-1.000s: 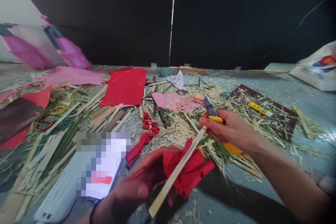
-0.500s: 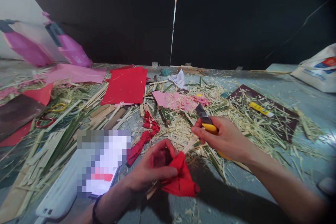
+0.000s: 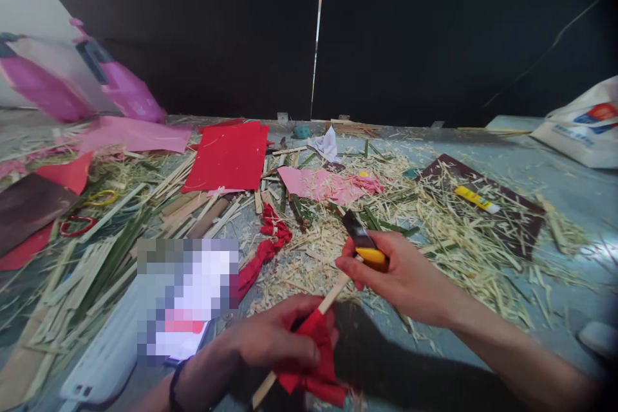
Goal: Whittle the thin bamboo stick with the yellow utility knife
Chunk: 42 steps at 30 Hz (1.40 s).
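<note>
My left hand (image 3: pixel 277 335), at the lower middle, is closed round a crumpled red cloth or paper (image 3: pixel 318 357). A thin pale wood strip (image 3: pixel 334 293) runs through the red piece, its lower end sticking out below my left palm. My right hand (image 3: pixel 393 273) grips a yellow and black cutter (image 3: pixel 367 246) that points up and to the left. The fingertips of that hand also meet the upper end of the strip.
A lit phone (image 3: pixel 193 302) and a white device (image 3: pixel 109 341) lie at the lower left. Red sheets (image 3: pixel 226 158), scissors (image 3: pixel 77 225), wood strips and shavings cover the floor. A glue stick (image 3: pixel 476 198) rests on a dark sheet (image 3: pixel 524 212); a white bag (image 3: pixel 582 129) stands right.
My right hand and the cutter have moved down and left. The red piece has moved lower with my left hand, now wrapped round it, and more of the strip shows.
</note>
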Available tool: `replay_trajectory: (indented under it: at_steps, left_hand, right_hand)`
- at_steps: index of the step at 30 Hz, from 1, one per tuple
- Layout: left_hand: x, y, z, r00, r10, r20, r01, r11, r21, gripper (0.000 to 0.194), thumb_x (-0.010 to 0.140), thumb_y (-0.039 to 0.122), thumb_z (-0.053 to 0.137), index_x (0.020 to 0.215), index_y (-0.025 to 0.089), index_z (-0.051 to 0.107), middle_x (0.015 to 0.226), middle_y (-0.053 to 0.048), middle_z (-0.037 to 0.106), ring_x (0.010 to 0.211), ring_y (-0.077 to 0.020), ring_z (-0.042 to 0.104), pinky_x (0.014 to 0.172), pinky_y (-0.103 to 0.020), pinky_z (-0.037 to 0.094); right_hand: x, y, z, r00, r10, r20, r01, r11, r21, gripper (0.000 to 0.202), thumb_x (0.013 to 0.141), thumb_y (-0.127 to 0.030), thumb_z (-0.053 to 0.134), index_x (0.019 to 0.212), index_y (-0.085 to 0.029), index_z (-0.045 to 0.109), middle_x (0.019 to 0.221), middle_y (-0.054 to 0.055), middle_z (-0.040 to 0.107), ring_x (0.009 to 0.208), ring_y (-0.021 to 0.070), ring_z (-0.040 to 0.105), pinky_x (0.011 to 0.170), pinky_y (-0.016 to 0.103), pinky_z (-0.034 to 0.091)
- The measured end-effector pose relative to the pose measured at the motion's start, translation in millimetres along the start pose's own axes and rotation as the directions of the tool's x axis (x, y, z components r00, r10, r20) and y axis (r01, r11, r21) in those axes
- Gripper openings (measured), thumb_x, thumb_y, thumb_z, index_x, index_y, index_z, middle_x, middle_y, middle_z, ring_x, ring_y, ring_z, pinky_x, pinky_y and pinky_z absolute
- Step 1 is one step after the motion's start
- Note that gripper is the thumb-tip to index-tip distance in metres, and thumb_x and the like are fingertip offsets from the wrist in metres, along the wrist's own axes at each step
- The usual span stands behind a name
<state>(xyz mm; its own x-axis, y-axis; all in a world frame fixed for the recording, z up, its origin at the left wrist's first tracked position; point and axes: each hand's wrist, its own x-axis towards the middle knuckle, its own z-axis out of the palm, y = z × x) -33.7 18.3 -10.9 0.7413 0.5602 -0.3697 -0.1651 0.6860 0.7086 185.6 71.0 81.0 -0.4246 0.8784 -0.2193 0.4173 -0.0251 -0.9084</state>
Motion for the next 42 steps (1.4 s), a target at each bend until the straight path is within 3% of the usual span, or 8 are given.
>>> replay_trajectory:
  at_steps: [15,22,26,28,31,33,37,42]
  left_hand:
    - [-3.3,26.6,22.0,0.946,-0.182,-0.267,0.229,0.961,0.156,0.013,0.063,0.020,0.061,0.075,0.017,0.062,0.065,0.002,0.056,0.053,-0.0097,0.044,0.045,-0.022,0.029]
    - [-1.5,8.2,13.6,0.932,-0.010,-0.362,0.044,0.995,0.085,0.011,0.066,0.024,0.065,0.070,0.017,0.058,0.068,0.002,0.056,0.058,-0.0088,0.049,0.050,-0.021,0.036]
    - [3.4,12.3,8.2,0.992,0.016,-0.123,0.011,0.976,0.216,0.040,0.073,0.044,0.079,0.064,0.019,0.049,0.057,0.007,0.043,0.050,-0.0064,0.035,0.046,-0.021,0.030]
    - [4.5,17.0,7.7,1.000,0.003,0.016,-0.009,0.936,0.353,0.056,0.060,0.043,0.091,0.056,0.020,0.040,0.052,0.009,0.035,0.048,-0.0054,0.029,0.042,-0.022,0.023]
    - [3.6,22.3,9.8,0.997,-0.046,0.058,0.019,0.912,0.409,0.069,0.043,0.036,0.097,0.056,0.023,0.030,0.050,0.011,0.030,0.047,-0.0049,0.027,0.039,-0.022,0.019]
    - [2.4,23.9,11.5,0.994,-0.091,0.067,0.052,0.895,0.442,0.069,0.042,0.033,0.097,0.058,0.023,0.031,0.049,0.011,0.031,0.047,-0.0051,0.028,0.038,-0.021,0.019]
    - [1.0,21.8,9.5,0.992,-0.070,0.105,0.010,0.871,0.491,0.047,0.066,0.028,0.085,0.058,0.021,0.039,0.051,0.009,0.038,0.048,-0.0054,0.032,0.042,-0.020,0.025]
    - [-3.6,7.2,0.9,0.978,-0.006,-0.208,0.056,0.970,0.236,0.021,0.076,0.033,0.075,0.081,0.020,0.059,0.071,0.003,0.058,0.061,-0.0102,0.051,0.052,-0.021,0.039]
  right_hand:
    - [7.6,5.0,-16.2,0.993,-0.050,-0.109,0.031,0.985,-0.169,0.033,0.092,-0.050,0.064,0.085,-0.018,0.064,0.064,0.000,0.063,0.055,0.0122,0.053,0.049,0.024,0.039]
    - [14.1,11.6,-20.5,0.995,-0.035,-0.089,0.023,0.990,-0.139,0.036,0.091,-0.055,0.064,0.084,-0.020,0.063,0.064,-0.001,0.060,0.049,0.0110,0.047,0.045,0.025,0.033]
    - [17.3,15.0,-23.1,0.996,-0.031,-0.080,0.021,0.992,-0.123,0.035,0.089,-0.054,0.068,0.086,-0.019,0.064,0.065,-0.001,0.061,0.047,0.0097,0.044,0.043,0.025,0.032]
    - [16.7,13.4,-23.6,0.996,-0.034,-0.085,0.021,0.988,-0.152,0.035,0.089,-0.053,0.067,0.086,-0.019,0.065,0.066,0.000,0.063,0.048,0.0098,0.045,0.043,0.025,0.032]
    - [14.7,9.5,-23.4,0.995,-0.040,-0.087,0.023,0.982,-0.190,0.036,0.089,-0.054,0.067,0.084,-0.018,0.065,0.065,0.001,0.063,0.049,0.0103,0.046,0.044,0.025,0.033]
    - [13.7,7.8,-22.7,0.996,-0.040,-0.082,0.024,0.981,-0.192,0.036,0.089,-0.054,0.067,0.084,-0.019,0.065,0.063,0.001,0.063,0.048,0.0103,0.046,0.043,0.025,0.033]
    - [13.1,8.0,-21.5,0.996,-0.037,-0.076,0.022,0.983,-0.184,0.036,0.089,-0.054,0.067,0.085,-0.019,0.064,0.065,0.001,0.064,0.048,0.0104,0.046,0.043,0.025,0.034]
    - [14.4,11.3,-25.2,0.995,-0.015,-0.098,-0.005,0.979,-0.204,0.038,0.090,-0.056,0.065,0.086,-0.019,0.065,0.066,0.001,0.064,0.048,0.0103,0.046,0.043,0.025,0.034]
